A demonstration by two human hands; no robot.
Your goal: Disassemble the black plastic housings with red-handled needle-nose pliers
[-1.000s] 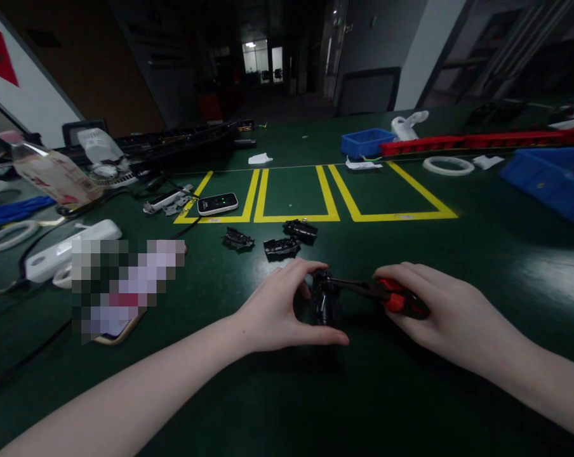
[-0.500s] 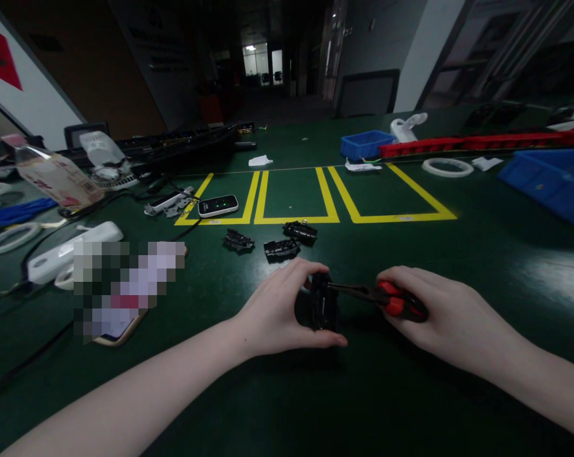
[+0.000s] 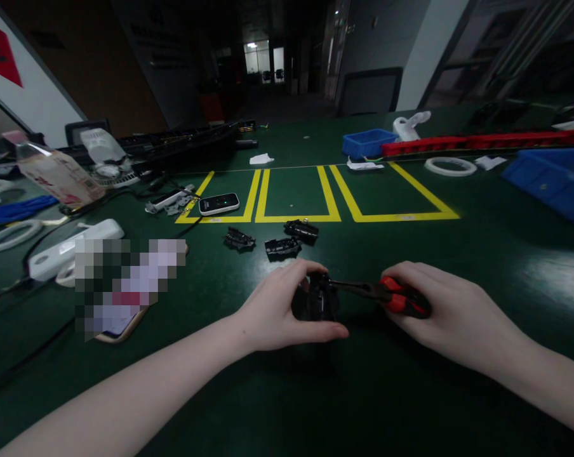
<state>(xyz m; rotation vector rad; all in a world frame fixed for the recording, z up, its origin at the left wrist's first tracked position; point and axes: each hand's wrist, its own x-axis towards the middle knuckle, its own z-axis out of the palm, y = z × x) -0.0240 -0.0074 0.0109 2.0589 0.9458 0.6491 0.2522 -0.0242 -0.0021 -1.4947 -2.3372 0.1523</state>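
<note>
Over the surface (image 3: 363, 393), toward its near edge, left fingers (image 3: 325, 331) clamp the part (image 3: 322, 301), right fingers (image 3: 404, 273) the pliers (image 3: 394, 298); little changes, work continues.

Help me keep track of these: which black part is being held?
The black part in the left hand, at the tips of the red-handled pliers; the other three lie on the table.

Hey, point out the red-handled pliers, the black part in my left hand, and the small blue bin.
Red-handled pliers (image 3: 376, 291): head view, on the dark metal near the grips.
Black part (image 3: 323, 301): head view, on the middle of its body.
Small blue bin (image 3: 360, 148): head view, on its near wall.
</note>
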